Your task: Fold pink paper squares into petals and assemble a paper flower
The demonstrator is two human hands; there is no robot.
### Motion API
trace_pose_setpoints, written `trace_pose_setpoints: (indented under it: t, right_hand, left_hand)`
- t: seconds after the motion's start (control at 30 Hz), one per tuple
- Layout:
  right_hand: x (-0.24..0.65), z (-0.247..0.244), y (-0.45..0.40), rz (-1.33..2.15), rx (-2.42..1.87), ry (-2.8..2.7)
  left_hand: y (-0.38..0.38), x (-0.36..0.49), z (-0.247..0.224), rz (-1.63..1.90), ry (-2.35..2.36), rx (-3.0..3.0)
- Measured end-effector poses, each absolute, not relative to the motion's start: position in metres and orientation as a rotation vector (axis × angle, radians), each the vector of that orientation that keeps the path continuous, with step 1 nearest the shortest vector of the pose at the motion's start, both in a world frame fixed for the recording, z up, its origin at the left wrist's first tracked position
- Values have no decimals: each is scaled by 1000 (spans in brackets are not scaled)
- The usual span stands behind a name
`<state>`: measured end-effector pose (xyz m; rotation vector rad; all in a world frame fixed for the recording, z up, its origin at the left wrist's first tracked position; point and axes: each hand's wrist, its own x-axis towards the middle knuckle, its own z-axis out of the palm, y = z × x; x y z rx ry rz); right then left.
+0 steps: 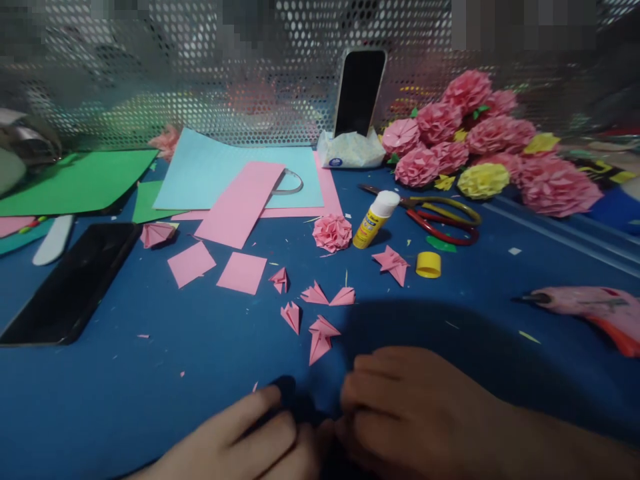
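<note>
My left hand [260, 437] and my right hand [410, 413] meet low at the front, fingers curled and thumbs close together. Whatever lies between their fingertips is hidden in shadow. Just beyond them rest several small folded pink paper pieces, the nearest a pointed one [321, 339]. Two pink paper squares [242, 273] lie to the left of these. Farther back are a pink paper flower [333, 233], an uncapped-looking glue stick [376, 220] standing on end, its yellow cap [429, 265] and a pink folded star shape [391, 265].
Scissors [440, 220] lie behind the glue stick. A pink glue gun [590, 307] is at right, a black phone [75, 280] at left. Paper sheets [290, 160], a propped phone [361, 93] and a heap of paper flowers [465, 133] line the perforated metal panel [280, 87].
</note>
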<state>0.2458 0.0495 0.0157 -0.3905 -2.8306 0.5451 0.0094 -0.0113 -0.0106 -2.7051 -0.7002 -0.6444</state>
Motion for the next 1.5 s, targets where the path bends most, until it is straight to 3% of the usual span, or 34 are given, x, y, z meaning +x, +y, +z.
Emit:
trace_pose_setpoints:
  t: [0.13,0.83,1.17,1.5]
  right_hand:
    - [247,10,61,918,-431,-2755]
    - [249,17,63,1333,-704,-2569]
    - [245,12,54,1020,-690,-2684]
    - [251,22,56,323,-237,-2918]
  left_hand:
    - [-12,10,-5,-609,-786,-2680]
    - [-9,13,-4,-689,-753,-2719]
    - [-7,14,-6,-736,-762,-2742]
    - [-7,16,-7,-784,-802,-2776]
